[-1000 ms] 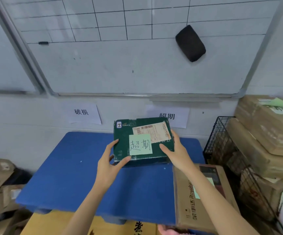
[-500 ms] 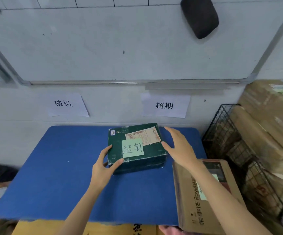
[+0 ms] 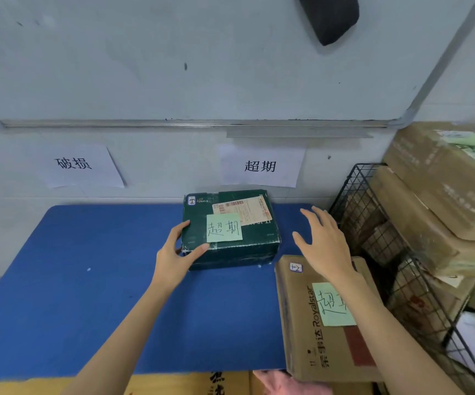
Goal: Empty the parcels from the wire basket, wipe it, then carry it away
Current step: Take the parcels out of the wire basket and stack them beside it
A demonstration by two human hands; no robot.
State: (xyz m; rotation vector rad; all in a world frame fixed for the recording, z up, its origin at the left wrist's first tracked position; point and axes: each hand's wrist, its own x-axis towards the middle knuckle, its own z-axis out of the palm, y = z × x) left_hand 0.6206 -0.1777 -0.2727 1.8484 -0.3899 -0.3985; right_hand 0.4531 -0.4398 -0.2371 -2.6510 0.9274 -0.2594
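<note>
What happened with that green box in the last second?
The green box came down from both hands onto the blue table, below the wall sign. The right hand let go and drew off toward the wire basket. The left hand still holds the box's near corner. The brown box and the basket's parcels stayed put.
</note>
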